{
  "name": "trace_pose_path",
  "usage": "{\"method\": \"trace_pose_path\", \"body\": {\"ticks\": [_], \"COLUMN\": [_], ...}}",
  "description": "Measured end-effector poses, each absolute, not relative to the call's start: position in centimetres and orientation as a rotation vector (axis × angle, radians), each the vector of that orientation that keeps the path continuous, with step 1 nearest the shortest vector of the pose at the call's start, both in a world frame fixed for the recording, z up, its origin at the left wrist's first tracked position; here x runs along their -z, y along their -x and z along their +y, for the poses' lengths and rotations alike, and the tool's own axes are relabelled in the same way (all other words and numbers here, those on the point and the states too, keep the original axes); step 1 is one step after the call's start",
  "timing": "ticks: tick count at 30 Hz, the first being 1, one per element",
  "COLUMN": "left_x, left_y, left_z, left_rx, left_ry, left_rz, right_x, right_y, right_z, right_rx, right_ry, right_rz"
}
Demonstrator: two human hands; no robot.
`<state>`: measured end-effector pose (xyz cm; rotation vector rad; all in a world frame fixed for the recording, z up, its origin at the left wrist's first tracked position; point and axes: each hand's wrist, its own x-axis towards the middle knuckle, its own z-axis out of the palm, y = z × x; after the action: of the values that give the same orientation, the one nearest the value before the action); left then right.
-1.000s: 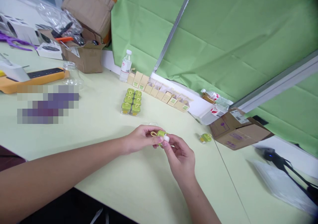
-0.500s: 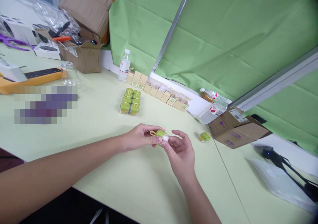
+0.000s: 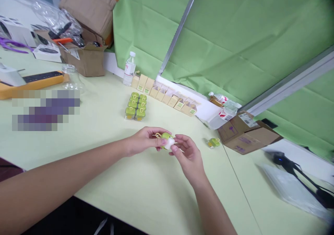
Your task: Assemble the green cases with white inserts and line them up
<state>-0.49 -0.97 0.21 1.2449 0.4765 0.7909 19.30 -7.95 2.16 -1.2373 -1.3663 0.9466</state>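
Observation:
My left hand (image 3: 141, 142) pinches a small green lid (image 3: 166, 136) with a pale yellow loop at its left end. A rounded white piece (image 3: 170, 143) shows at the lid's open side. My right hand (image 3: 191, 160) has its thumb and curled fingertips at that white piece; the fingers behind it are partly hidden. Beyond my left hand stand several small clear jars with green lids (image 3: 135, 106), packed in two rows. One more green-lidded jar (image 3: 213, 143) lies apart, to the right of my right hand.
Small cardboard boxes (image 3: 164, 94) line the wall, beside a water bottle (image 3: 129, 70). Larger bottles (image 3: 221, 115) and an open carton (image 3: 247, 132) are at right. A clear jar (image 3: 70, 77), an orange power strip (image 3: 33, 83) and a filled carton (image 3: 90, 59) stand at left.
More of the white piece shows at the lid's opening. My right thumb and fingers have drawn in closer around it. The view has shifted slightly.

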Motion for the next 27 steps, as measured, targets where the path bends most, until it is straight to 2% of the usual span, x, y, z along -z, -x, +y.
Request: {"method": "trace_pose_path", "body": {"ticks": [5, 10, 13, 18, 27], "left_x": [-1.0, -1.8, -1.4, -0.3, 0.8], "left_y": [1.0, 1.5, 1.3, 0.2, -0.8], "left_z": [-0.6, 0.6, 1.1, 1.3, 1.9], "left_rx": [-0.804, -1.147, -1.253, -1.23, -1.085], "left_ry": [-1.29, -1.347, -1.61, -2.041, -2.218], "left_rz": [0.486, 0.728, 0.902, 0.987, 1.09], "right_x": [-0.9, -0.7, -0.9, -1.0, -0.9], "right_y": [-20.3, -20.5, -19.9, -19.2, -18.9], "right_z": [-7.0, -7.1, -7.5, -7.7, -7.9], "right_rx": [-0.747, -0.649, -0.611, -0.628, -0.66], "right_ry": [1.46, 1.529, 1.547, 1.542, 1.54], "right_rz": [-1.346, -1.461, -1.546, -1.603, -1.662]}}
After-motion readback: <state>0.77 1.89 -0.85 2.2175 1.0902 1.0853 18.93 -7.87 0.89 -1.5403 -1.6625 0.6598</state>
